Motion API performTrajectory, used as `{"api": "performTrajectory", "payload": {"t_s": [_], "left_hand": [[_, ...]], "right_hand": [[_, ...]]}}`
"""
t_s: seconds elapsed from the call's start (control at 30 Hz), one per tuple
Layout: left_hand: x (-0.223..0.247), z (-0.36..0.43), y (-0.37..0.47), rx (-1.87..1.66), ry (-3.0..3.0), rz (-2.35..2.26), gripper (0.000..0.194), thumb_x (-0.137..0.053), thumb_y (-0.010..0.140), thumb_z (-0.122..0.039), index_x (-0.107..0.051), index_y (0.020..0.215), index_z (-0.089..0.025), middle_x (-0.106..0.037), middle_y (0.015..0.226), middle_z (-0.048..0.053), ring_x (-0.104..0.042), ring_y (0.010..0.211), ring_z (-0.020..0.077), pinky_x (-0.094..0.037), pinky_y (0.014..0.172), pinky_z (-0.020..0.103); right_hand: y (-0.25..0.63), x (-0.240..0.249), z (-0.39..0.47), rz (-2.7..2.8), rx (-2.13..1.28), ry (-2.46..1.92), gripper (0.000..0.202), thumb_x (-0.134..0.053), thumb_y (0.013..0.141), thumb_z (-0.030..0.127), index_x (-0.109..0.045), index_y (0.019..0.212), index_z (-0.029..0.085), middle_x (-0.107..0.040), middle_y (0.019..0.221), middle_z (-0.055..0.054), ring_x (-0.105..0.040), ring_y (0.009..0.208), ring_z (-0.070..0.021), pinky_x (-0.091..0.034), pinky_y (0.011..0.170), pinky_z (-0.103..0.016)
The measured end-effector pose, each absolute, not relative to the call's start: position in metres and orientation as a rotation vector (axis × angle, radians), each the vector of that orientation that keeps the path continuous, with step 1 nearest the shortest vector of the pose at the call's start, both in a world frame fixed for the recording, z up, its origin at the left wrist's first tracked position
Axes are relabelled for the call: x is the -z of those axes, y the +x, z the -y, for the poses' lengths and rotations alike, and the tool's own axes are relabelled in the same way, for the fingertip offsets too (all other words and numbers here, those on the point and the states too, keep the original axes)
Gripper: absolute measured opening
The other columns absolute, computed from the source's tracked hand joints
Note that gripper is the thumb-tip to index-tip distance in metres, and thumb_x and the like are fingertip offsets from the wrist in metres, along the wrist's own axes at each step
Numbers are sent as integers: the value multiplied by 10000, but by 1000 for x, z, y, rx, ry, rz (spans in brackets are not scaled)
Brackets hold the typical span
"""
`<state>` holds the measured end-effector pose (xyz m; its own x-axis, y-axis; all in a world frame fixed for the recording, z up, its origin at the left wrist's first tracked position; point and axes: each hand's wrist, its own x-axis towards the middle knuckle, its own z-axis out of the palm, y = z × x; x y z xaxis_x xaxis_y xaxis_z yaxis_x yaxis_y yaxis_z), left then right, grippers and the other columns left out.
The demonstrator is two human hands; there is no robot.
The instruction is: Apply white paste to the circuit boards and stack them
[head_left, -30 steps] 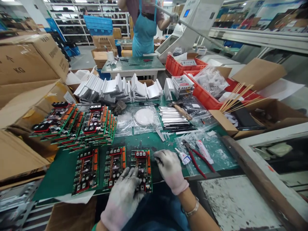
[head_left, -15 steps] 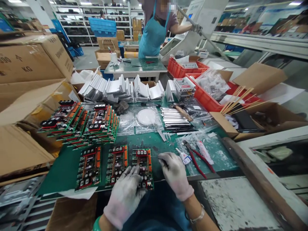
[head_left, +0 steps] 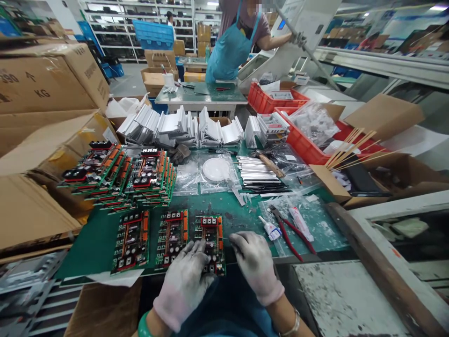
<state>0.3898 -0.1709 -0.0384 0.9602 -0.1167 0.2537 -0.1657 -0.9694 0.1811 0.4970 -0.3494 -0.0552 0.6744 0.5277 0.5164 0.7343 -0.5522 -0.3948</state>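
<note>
Three populated circuit boards lie in a row near the bench's front edge. My gloved left hand lies over the lower left of the right-hand circuit board, fingers on it and thumb by its front edge. Just right of that board, my gloved right hand has its fingers pinched together. Whatever thin thing they may hold is too small to make out. The middle board is beside my left hand, and the left board lies farther off. A small white glue bottle is near my right hand.
Red-handled pliers and a white tube lie at right. Stacked circuit boards stand back left. Behind are metal strips, a white round lid and aluminium heat sinks. A person in a blue apron stands beyond.
My right hand has come slightly nearer to me beside the right-hand board. My left hand stays on that board. The whole view has shifted a little.
</note>
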Motion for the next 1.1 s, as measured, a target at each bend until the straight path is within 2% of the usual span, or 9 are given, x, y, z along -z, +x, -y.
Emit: {"api": "performTrajectory", "payload": {"t_s": [0.13, 0.37, 0.53, 0.73, 0.8, 0.87, 0.93, 1.03, 1.1], "left_hand": [[41, 169, 390, -277, 2880, 191, 316, -660, 726, -119, -621, 1040, -135, -653, 1233, 163, -633, 1136, 323, -559, 966, 480], [36, 167, 390, -145, 2872, 160, 236, -708, 741, -165, -652, 970, -151, -633, 1268, 157, -606, 1178, 321, -520, 1016, 464], [26, 176, 390, -179, 2828, 67, 214, -710, 800, -251, -664, 994, -172, -656, 1237, 131, -613, 1172, 275, -390, 1131, 488], [16, 170, 400, -342, 2794, 25, 379, -809, 720, -354, -667, 1029, -186, -684, 1194, 105, -618, 1161, 299, -354, 1138, 543], [9, 152, 405, -405, 2808, -25, 388, -775, 757, -351, -653, 1093, -200, -667, 1232, 88, -601, 1186, 291, -349, 1137, 547], [2, 128, 410, -422, 2874, -215, 362, -690, 831, -266, -622, 1179, -191, -636, 1282, 97, -591, 1202, 274, -405, 1099, 512], [0, 103, 417, -392, 2917, -424, 320, -617, 866, -190, -623, 1185, -164, -653, 1247, 122, -627, 1146, 279, -495, 1000, 471], [7, 79, 429, -361, 2930, -480, 216, -612, 854, -165, -676, 1060, -150, -727, 1066, 125, -695, 985, 302, -554, 874, 464], [12, 73, 433, -363, 2934, -430, 148, -617, 844, -161, -689, 973, -157, -738, 1024, 111, -703, 948, 307, -562, 849, 470]], "right_hand": [[497, 59, 347, 959, 453, -2283, 235, -509, 856, 38, -642, 938, 214, -675, 848, -27, -592, 809, -200, -398, 734, -330], [497, 66, 349, 919, 460, -2235, 190, -475, 929, 112, -636, 913, 212, -677, 837, -30, -612, 788, -195, -427, 712, -321], [498, 66, 363, 837, 404, -2169, 142, -493, 955, 219, -634, 973, 214, -685, 887, -44, -643, 808, -201, -495, 721, -330], [490, 74, 369, 659, 313, -2065, 183, -499, 957, 347, -634, 959, 223, -704, 851, -41, -684, 752, -203, -561, 659, -310], [488, 75, 370, 563, 335, -2079, 223, -490, 956, 397, -628, 962, 222, -718, 836, -41, -695, 714, -205, -564, 604, -294], [487, 76, 371, 484, 353, -2107, 261, -490, 949, 444, -626, 966, 222, -730, 832, -44, -704, 697, -213, -564, 572, -286], [487, 74, 371, 481, 346, -2116, 271, -494, 944, 460, -625, 963, 224, -733, 822, -39, -709, 688, -209, -561, 555, -270], [487, 67, 363, 590, 302, -2073, 219, -503, 951, 420, -616, 962, 233, -730, 820, -14, -712, 697, -178, -560, 565, -229], [487, 58, 355, 690, 300, -2030, 180, -504, 961, 382, -615, 969, 241, -722, 839, 0, -709, 726, -161, -566, 613, -222]]}}
